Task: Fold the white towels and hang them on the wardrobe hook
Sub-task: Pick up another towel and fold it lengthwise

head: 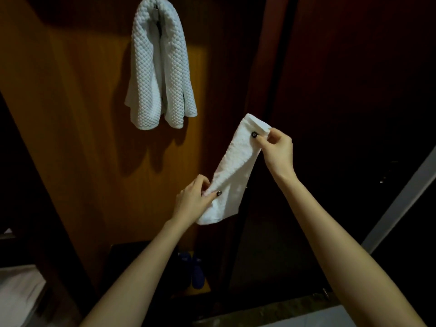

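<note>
The left grip pinches the lower end of a folded white towel. The right grip pinches its upper end, thumb in front. The towel slants in the air between them, low left to high right. Farther up and left, a waffle towel hangs doubled against the wooden door. Blue slippers lie below the hands.

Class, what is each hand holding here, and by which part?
Both hold one small white towel: the right hand pinches its upper end, the left hand its lower part.
</note>
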Available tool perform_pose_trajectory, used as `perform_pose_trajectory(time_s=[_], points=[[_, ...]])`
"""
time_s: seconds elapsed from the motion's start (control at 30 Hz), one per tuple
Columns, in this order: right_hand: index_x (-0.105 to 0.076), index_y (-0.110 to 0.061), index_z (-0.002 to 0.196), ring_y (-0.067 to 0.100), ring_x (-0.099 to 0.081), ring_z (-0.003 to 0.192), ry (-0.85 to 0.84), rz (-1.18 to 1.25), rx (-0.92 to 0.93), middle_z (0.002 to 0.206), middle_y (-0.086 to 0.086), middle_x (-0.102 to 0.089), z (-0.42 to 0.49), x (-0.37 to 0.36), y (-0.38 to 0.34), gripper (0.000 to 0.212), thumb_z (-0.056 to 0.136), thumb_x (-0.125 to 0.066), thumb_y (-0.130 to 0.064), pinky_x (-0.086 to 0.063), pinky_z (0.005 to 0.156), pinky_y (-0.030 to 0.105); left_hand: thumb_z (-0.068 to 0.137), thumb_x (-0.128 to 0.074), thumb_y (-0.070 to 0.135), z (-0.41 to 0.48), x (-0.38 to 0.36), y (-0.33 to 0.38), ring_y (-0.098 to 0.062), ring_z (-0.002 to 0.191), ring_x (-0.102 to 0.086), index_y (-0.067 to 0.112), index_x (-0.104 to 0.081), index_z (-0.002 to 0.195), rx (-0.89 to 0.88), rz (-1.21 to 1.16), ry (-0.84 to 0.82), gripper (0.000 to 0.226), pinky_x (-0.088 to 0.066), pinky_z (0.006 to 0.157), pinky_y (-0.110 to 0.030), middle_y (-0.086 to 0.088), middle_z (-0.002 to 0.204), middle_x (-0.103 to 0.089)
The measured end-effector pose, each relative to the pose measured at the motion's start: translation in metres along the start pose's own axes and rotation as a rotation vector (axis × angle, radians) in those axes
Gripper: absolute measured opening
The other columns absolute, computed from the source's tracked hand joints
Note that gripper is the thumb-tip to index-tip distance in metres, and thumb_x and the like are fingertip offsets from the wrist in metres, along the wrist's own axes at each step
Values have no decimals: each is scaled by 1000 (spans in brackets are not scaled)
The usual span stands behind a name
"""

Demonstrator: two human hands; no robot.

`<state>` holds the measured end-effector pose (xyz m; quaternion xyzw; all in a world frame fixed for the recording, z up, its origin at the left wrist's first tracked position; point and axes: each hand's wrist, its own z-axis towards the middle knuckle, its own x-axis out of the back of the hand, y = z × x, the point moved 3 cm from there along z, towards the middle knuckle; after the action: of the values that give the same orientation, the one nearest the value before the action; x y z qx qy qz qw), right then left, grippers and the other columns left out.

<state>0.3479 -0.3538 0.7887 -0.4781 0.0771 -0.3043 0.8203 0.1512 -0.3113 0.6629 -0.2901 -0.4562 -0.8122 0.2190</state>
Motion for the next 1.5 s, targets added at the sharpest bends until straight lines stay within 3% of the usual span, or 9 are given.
perform_pose_trajectory(time_s=[0.13, 0.2, 0.43, 0.7, 0.83, 1.07, 1.3, 1.4, 1.5], points=[[-70, -9, 102, 14, -69, 96, -233, -30, 57, 97, 2, -72, -13, -12, 3, 16, 90, -61, -4, -57, 82, 33, 92, -59, 26, 19, 12, 28, 1, 117, -47, 20, -38, 138, -85, -524, -11, 51, -40, 95, -18, 9, 136, -44], [-69, -11, 100, 12, -68, 95, -314, -52, 76, 94, -2, -72, -22, -19, 6, 16, 89, -61, -3, -56, 81, 32, 95, -56, 21, 31, 19, 44, 9, 118, -43, 20, -36, 141, -70, -699, -30, 51, -38, 97, -10, 16, 134, -44], [-60, -12, 97, 30, -67, 89, -432, -137, 39, 91, 13, -68, -44, -20, 17, 4, 94, -59, -16, -53, 75, 51, 89, -64, 14, 28, 16, 49, -15, 98, -67, 14, -62, 111, -16, -979, -27, 22, -53, 79, -26, -4, 103, -70], [-41, -18, 123, 12, -72, 77, -293, 72, -56, 80, 1, -72, -52, -19, 16, 37, 93, -64, -19, -56, 63, 26, 93, -59, 17, 25, 22, 66, -19, 94, -68, 11, -65, 110, -43, -1024, -87, 19, -54, 76, -26, -8, 102, -72], [-57, -8, 98, 6, -62, 65, -205, 97, -48, 67, -4, -63, -53, -22, 15, 11, 94, -62, -17, -47, 60, 21, 96, -55, 22, 26, 25, 69, -18, 101, -66, 14, -58, 117, -48, -959, 11, 23, -53, 78, -25, -5, 111, -67], [-66, 1, 88, 14, -66, 82, -267, 231, -93, 87, 9, -68, -44, -15, 9, 11, 88, -69, -10, -55, 75, 24, 97, -52, 27, 28, 34, 70, -29, 104, -65, 7, -61, 117, -55, -989, -80, 30, -53, 89, -43, -16, 111, -68], [-62, -5, 79, 12, -63, 73, -145, 295, -123, 77, 5, -65, -28, -14, 2, 12, 85, -72, -8, -51, 64, 22, 84, -71, 21, 18, 22, 73, -12, 139, -35, 57, -24, 138, -187, -874, -179, 80, -41, 107, -39, 10, 152, -31], [-53, -12, 74, 9, -49, 57, -118, 249, -177, 61, -2, -51, -23, -12, 6, 23, 85, -74, -13, -42, 56, 23, 86, -66, 4, 11, 16, 74, 2, 123, -50, 32, -52, 128, -197, -830, -153, 53, -45, 103, -27, 16, 132, -53], [-57, -12, 75, 13, -53, 66, -128, 18, -145, 70, 1, -57, -28, -9, 10, 24, 90, -68, -27, -45, 65, 31, 88, -64, 2, 12, 25, 78, 5, 113, -54, 20, -63, 116, -173, -740, -5, 33, -44, 91, -10, 7, 122, -61]])
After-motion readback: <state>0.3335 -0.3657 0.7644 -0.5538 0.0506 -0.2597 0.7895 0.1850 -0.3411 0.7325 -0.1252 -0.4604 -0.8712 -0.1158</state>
